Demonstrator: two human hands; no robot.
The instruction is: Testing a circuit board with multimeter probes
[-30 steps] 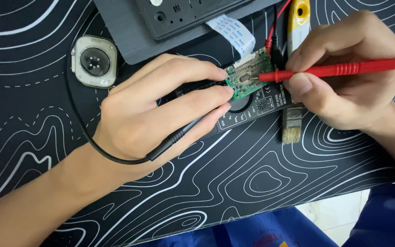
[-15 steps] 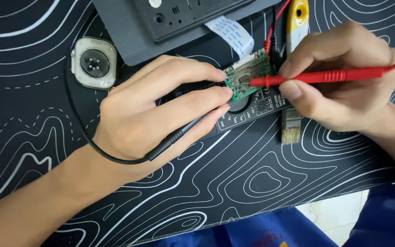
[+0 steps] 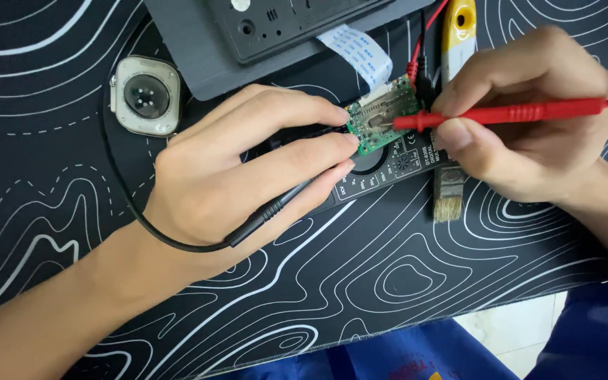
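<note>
- Head view looks down on a tabletop covered by a black mat (image 3: 402, 281) with white contour lines; pale floor shows at the lower right.
- Left hand (image 3: 248, 183) grips a black probe (image 3: 276, 207) in closed fingers, fingertips touching a small green circuit board (image 3: 383, 114).
- Right hand (image 3: 529, 119) pinches a red probe (image 3: 508, 112); its long axis runs level, tip pointing left onto the board.
- Board lies above a black multimeter (image 3: 395, 165), beside a brush (image 3: 448, 197); a watch case (image 3: 145, 96) lies well apart at upper left.
</note>
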